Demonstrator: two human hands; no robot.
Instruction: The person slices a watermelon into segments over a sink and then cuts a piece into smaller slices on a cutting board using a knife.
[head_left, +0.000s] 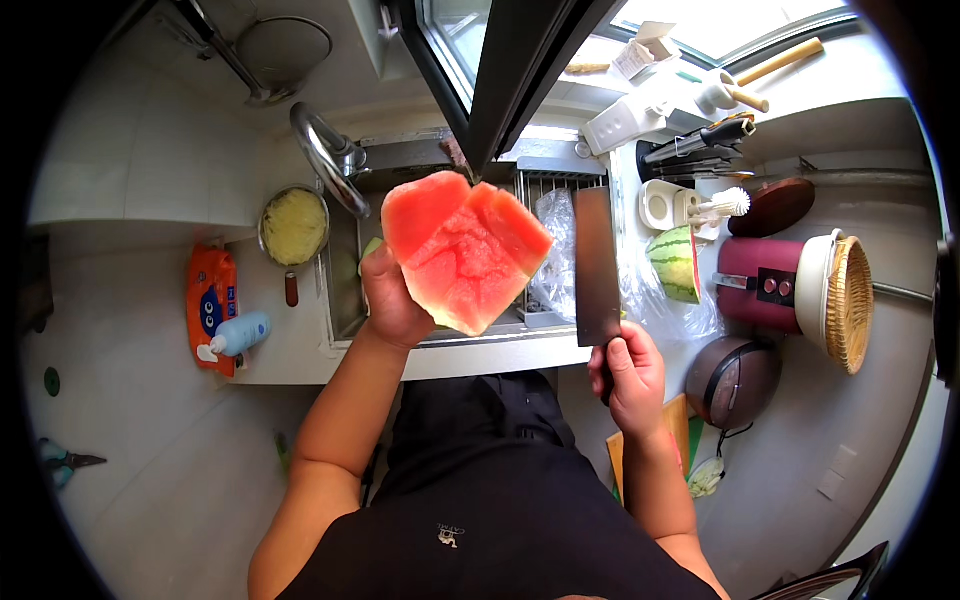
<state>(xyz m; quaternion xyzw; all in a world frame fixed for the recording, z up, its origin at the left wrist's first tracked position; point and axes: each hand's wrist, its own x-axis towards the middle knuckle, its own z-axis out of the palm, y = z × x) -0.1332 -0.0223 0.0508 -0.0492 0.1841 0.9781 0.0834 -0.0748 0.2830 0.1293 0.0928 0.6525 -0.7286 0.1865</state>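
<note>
My left hand (395, 300) holds up a large chunk of watermelon (465, 251), its red flesh facing me and cut into several flat faces. Pale rind shows along its lower edge. The chunk is above the sink (349, 300) and hides much of the basin. In my right hand (634, 375), a cleaver (598, 262) is gripped by its dark handle, the broad blade pointing away from me. The blade is apart from the melon, to its right. Beyond the blade, another piece of watermelon (673, 262) with striped green rind sits on clear plastic on the counter.
A chrome faucet (319, 150) arches over the sink's left side, beside a strainer of pale shreds (294, 226). Crumpled plastic (555, 247) lies on the drying rack (559, 172). A knife block (690, 154) stands at right. The dark window frame (517, 75) juts in above the melon.
</note>
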